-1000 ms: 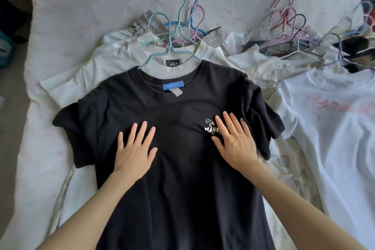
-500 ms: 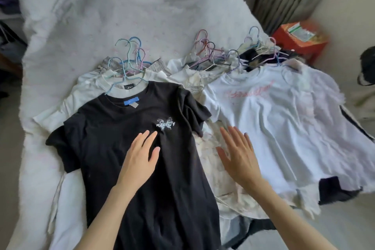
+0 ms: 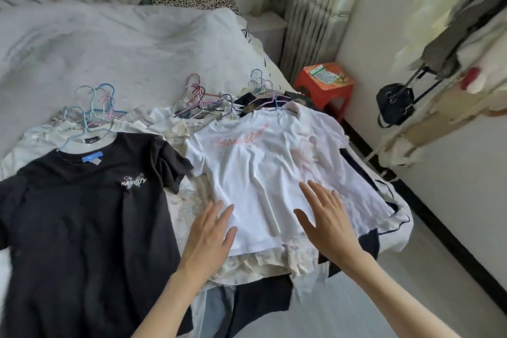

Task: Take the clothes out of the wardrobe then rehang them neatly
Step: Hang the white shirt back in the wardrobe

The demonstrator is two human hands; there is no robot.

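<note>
A second ago both palms lay flat on the black T-shirt (image 3: pixel 82 214), which now fills the lower left of the frame; since then they have slid across to the neighbouring pile. The left hand (image 3: pixel 210 239) now rests with straight, spread fingers on the lower left hem of the white T-shirt (image 3: pixel 260 173) at the centre of the frame, and the right hand (image 3: pixel 326 219) lies just as flat on the shirt's lower right part. Neither grasps anything: both are released, fingers straight, pressing lightly on cloth at most

The view has also swung rightward, so the upper right of the frame now shows garments hanging on what looks like a rail (image 3: pixel 450 44), with a dark bag (image 3: pixel 395 104) below them and an orange stool (image 3: pixel 323 88) beside the bed (image 3: pixel 109 49)

The clothes themselves lie in overlapping piles on the bed. The black shirt tops the left pile, its collar just below a cluster of pastel hangers (image 3: pixel 93 110); the white shirt tops the right pile, with more hangers (image 3: pixel 219 101) bunched above its neckline and cream and dark garments showing from under its hem

I take the shift to mean the black shirt is judged smooth enough and the white one is next for flattening. Everything is off the rail's side of things and laid out, so the rehanging half of the job appears not yet begun
</note>
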